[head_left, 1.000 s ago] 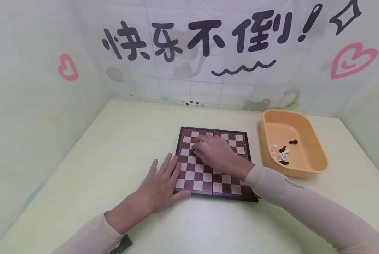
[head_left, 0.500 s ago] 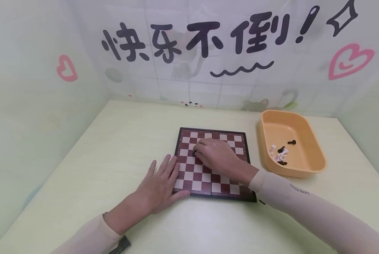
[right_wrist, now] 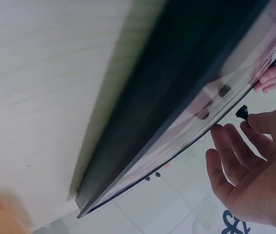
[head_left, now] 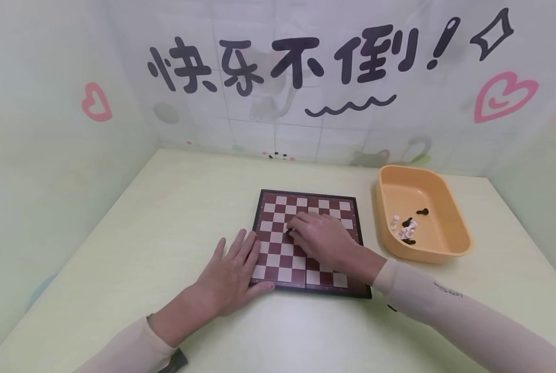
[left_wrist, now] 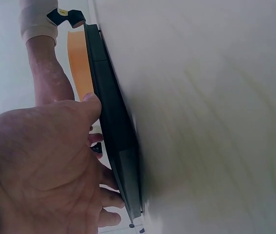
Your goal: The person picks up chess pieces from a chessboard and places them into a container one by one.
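A brown-and-white chessboard (head_left: 278, 272) with a dark rim lies on the table. My left hand (head_left: 228, 280) rests on its left edge, fingers straight and spread, the thumb at the near edge. Over the board's middle, my right hand (head_left: 324, 238) pinches a small black chess piece (head_left: 289, 232) between thumb and forefinger. In the right wrist view the black chess piece (right_wrist: 243, 112) shows its wide base, held just off the board's surface; which kind it is I cannot tell. The right hand hides part of the squares.
An orange tub (head_left: 450, 228) stands right of the board, with several black and white chess pieces (head_left: 409, 228) lying inside. A wall with printed lettering (head_left: 296, 57) rises behind the table (head_left: 175, 207).
My right hand, still pinching the black chess piece, has moved slightly right and nearer to me over the board. The left hand keeps its place. The head view has shifted a little.
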`<state>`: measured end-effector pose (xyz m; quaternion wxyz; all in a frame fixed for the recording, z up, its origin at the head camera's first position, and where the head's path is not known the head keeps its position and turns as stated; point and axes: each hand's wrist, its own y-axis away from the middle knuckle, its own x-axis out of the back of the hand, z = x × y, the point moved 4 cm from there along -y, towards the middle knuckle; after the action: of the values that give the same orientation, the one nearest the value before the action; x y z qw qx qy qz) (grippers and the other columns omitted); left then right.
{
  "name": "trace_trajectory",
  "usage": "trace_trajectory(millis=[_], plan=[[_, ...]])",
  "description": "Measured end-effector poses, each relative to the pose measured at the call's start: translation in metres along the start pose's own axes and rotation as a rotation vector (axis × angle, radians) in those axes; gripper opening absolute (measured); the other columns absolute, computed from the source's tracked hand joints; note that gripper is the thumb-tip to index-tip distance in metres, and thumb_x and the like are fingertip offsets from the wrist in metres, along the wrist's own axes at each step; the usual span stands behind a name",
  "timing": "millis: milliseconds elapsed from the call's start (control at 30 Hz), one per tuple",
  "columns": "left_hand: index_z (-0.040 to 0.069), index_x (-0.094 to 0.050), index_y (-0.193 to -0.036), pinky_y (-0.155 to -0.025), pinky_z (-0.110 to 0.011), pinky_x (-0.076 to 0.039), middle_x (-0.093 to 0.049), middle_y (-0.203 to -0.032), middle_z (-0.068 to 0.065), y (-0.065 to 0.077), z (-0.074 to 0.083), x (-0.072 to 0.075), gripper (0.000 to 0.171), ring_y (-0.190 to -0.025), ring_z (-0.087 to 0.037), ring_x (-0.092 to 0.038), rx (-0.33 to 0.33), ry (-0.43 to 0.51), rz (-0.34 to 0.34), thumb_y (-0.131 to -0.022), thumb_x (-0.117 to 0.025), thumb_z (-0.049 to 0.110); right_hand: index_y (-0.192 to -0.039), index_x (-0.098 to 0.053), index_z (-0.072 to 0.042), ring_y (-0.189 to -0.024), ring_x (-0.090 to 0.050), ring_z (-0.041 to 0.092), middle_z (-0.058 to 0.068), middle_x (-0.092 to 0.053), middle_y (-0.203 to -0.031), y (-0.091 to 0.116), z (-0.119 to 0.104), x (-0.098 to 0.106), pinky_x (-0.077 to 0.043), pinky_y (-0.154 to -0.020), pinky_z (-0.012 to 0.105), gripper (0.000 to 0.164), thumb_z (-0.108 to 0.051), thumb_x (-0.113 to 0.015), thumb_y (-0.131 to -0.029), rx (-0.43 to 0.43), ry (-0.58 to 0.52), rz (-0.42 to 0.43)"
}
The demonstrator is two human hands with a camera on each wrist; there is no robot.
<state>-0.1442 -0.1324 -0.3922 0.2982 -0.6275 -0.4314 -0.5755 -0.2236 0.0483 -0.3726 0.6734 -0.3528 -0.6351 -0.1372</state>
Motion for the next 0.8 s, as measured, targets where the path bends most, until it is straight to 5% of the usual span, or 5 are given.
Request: trace_trajectory(millis=[800], plan=[[-0.008, -0.035, -0.154, -0.116, -0.063, -0.018, -0.022, -0.163, -0.026, 0.000, 0.000, -0.001, 0.088, -0.151, -0.042, -0.014, -0.012, 0.113, 0.017, -0.103, -0.038, 0.064, -0.104, -0.074, -0.011, -0.091, -0.067, 0.018, 0.003, -0.071, -0.104, 0.024, 0.034, 0.016, -0.058, -0.077, 0.036, 0.015, -0.022, -0.067, -0.097, -0.067, 0.009, 0.117]])
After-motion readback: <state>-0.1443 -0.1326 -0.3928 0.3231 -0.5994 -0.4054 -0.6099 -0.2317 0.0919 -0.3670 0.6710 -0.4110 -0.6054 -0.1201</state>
